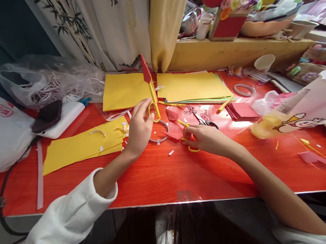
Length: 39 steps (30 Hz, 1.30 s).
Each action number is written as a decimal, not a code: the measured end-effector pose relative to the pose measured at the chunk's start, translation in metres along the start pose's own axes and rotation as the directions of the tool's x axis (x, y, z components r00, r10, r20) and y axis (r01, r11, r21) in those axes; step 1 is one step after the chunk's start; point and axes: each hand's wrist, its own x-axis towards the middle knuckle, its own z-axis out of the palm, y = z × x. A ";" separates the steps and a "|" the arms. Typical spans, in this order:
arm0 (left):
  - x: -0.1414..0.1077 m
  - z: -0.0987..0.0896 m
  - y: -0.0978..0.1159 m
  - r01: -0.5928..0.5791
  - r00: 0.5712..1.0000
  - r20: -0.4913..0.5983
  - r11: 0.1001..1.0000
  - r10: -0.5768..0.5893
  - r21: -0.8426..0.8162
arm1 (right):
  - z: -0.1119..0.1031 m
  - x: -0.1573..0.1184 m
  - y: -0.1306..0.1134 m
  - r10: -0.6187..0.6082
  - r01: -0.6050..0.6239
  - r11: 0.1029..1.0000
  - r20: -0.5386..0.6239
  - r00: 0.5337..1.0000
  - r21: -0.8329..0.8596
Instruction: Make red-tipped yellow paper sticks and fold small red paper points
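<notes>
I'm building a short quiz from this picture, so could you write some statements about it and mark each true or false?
1. The left hand holds up a yellow stick with a red tip. True.
2. The right hand is holding the scissors. False: they lie on the table beyond that hand.
3. The phone rests on something white. True.
4. The drink cup is at the table's left end. False: it is on the right.

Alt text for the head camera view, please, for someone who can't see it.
The left hand holds up a yellow paper piece with a red tip, while the right hand touches a similar red-and-yellow piece on a red table. Around them lie scissors, a roll of tape and yellow paper sheets.
</notes>
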 end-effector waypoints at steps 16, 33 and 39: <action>-0.007 0.003 0.016 0.031 0.997 0.075 0.996 -0.037 0.078 | 0.012 0.014 0.008 0.337 -0.075 0.376 -0.060 0.940 0.924; -0.014 0.011 0.013 -0.160 0.919 0.393 0.901 -0.012 0.403 | 0.012 0.014 0.001 0.353 0.073 0.115 -0.110 0.929 0.991; -0.018 0.011 0.023 -0.152 0.896 0.443 0.946 0.010 0.286 | 0.015 0.010 -0.010 0.305 0.057 0.173 -0.108 0.946 0.983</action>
